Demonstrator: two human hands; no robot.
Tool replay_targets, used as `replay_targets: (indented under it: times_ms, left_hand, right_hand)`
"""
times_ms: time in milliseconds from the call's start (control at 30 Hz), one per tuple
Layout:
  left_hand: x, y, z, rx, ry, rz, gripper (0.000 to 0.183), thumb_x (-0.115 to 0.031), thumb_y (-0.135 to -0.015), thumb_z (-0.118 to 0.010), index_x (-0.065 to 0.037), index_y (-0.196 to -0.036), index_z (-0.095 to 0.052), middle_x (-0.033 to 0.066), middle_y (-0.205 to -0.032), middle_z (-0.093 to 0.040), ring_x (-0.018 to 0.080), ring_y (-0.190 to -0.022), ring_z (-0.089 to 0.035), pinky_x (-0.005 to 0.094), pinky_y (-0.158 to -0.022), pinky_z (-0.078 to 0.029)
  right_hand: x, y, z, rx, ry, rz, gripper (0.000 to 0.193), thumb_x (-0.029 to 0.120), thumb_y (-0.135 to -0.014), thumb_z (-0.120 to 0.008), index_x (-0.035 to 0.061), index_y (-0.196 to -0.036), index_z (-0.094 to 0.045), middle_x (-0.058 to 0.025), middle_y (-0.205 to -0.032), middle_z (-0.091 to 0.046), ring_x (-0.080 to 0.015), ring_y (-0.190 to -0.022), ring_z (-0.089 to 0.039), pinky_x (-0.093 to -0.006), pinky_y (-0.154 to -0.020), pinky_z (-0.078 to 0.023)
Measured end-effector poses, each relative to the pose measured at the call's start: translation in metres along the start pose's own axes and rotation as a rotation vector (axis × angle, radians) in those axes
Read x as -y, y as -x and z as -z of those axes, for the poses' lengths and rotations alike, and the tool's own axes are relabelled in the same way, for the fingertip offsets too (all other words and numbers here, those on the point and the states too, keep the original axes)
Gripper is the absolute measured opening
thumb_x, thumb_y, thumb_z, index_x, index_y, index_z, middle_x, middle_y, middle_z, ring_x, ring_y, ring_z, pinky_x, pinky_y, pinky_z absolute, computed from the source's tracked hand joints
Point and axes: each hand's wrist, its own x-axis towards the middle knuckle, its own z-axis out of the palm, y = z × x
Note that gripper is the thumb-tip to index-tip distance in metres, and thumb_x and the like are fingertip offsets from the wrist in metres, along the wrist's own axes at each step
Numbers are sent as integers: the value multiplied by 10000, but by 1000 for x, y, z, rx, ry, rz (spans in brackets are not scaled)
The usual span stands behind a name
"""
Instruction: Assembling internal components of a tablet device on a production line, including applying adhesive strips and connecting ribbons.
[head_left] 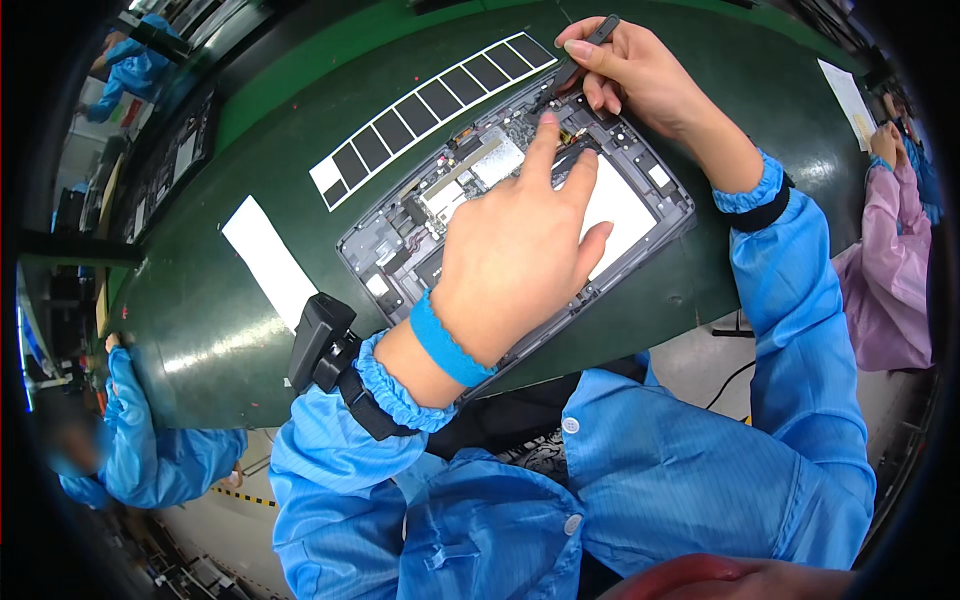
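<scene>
An opened tablet-like device [643,178] lies on the green table, its circuit boards, cables and a white panel exposed. My left hand [515,240] reaches over it with index and middle fingers stretched out. Those fingertips rest on or just above the inner parts near the upper edge; the thumb is spread apart, and nothing is held. At the device's upper right corner my right hand [645,80] pinches a slim black hand tool [597,36], tilted with its lower end toward the board. Whether it is tweezers or a pry stick I cannot tell.
A white strip with several black rectangles [438,99] lies beyond the device. To the left is a white paper strip [268,258] on the green table [190,330]. A black box-shaped gadget [322,338] is strapped at my left wrist. Other people work at both sides.
</scene>
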Motion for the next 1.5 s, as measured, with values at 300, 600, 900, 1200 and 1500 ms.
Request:
replay_targets:
  times_ms: [300,600,900,1200,1500]
  left_hand:
    - [-7,-4,-1,130,-69,57,609,-419,-863,-598,-99,-1368,-480,372,-1347,-433,403,-709,-688,434,-588,-569]
    - [-1,7,24,197,134,112,664,-449,-862,-623,-158,-1416,-400,307,-1426,-381,470,-1061,-594,490,-884,-514]
    - [-8,148,16,-244,766,543,674,-97,-918,-607,1,-1471,-235,270,-1547,-133,314,-1420,-225,427,-1122,-300]
    - [24,130,49,-606,912,110,693,-69,-856,-595,24,-1468,-283,282,-1571,-43,377,-1469,-108,447,-1161,-165]
    - [65,179,35,-523,200,620,561,-191,-909,-610,-1,-1403,-423,245,-1451,-396,412,-1377,-326,507,-1121,-247]
  right_hand:
    - [6,8,0,-9,-33,26,349,273,-974,-583,-46,-1112,-611,-59,-689,-614,-61,-531,-548,-174,-451,-405]
    - [3,14,24,-290,158,65,257,239,-974,-578,7,-1064,-642,-81,-842,-654,-96,-673,-595,-222,-563,-466]
    - [28,99,-3,-109,612,-54,375,159,-947,-580,2,-1285,-539,-115,-897,-681,-184,-848,-673,-290,-744,-494]
    - [64,87,-27,-266,32,186,485,29,-941,-540,24,-1412,-424,-113,-1213,-606,-149,-1076,-583,-286,-943,-459]
    - [56,-146,-147,-360,-198,83,331,51,-878,-596,-18,-1202,-593,-142,-995,-665,-201,-886,-637,-334,-788,-518]
